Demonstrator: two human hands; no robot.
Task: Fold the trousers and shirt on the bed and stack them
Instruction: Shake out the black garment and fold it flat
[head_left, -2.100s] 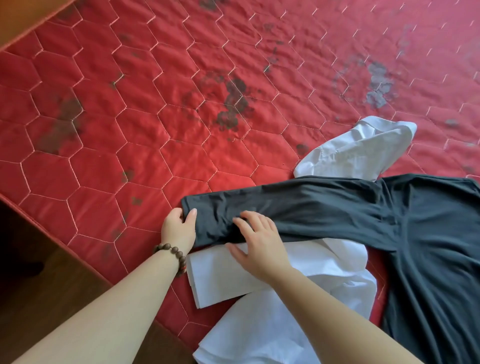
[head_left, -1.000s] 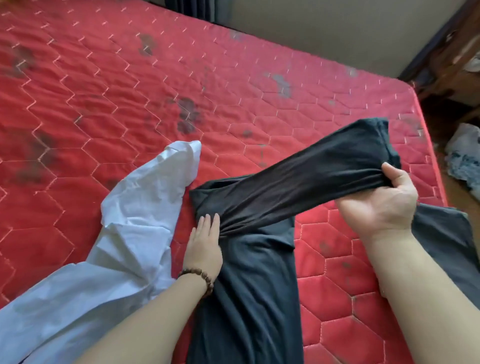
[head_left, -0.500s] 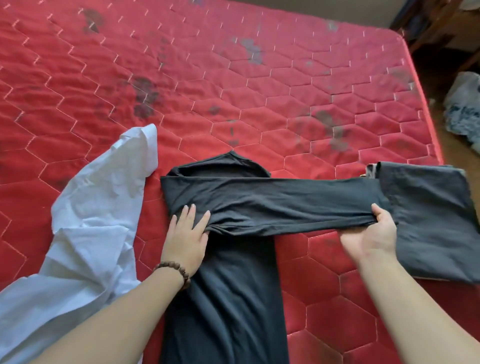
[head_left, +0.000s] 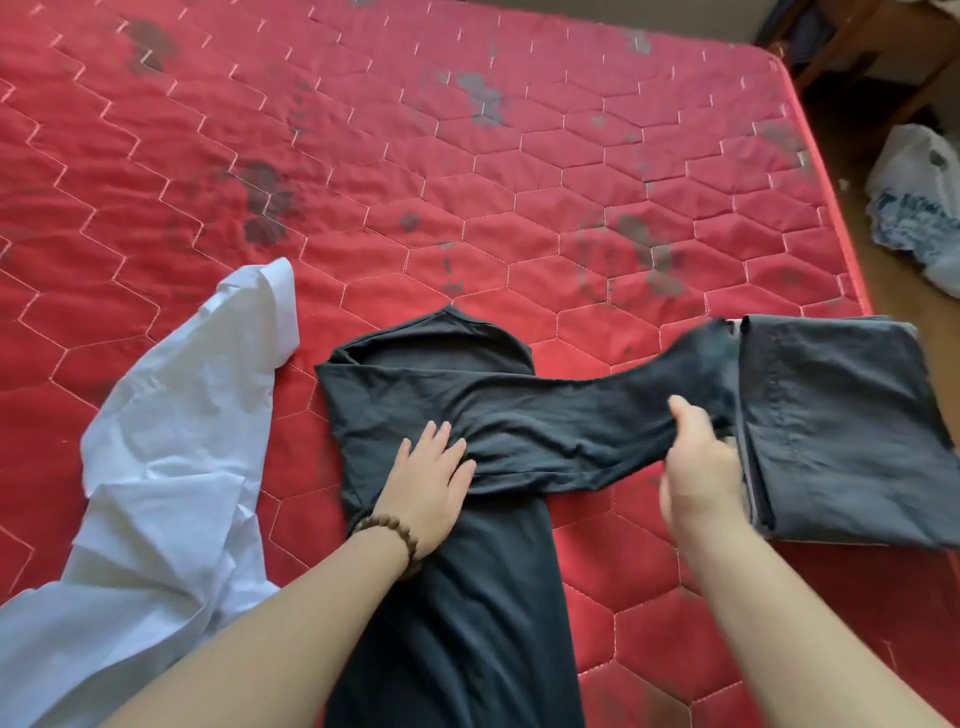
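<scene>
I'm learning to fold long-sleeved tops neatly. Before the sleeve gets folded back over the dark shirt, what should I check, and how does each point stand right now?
1. Left hand flat on the dark shirt, pinning the fold: ok.
2. Right hand grips the sleeve near its cuff: ok.
3. Sleeve free of wrinkles: not ok, it is bunched between the hands.
4. Cuff clear of the folded trousers: not ok, it reaches their edge.
5. White garment off the shirt: ok, it lies beside.
6. Hem end straight: cannot tell, out of frame.

white plastic bag (head_left: 917, 202) on floor, wooden furniture (head_left: 852, 47)
</scene>
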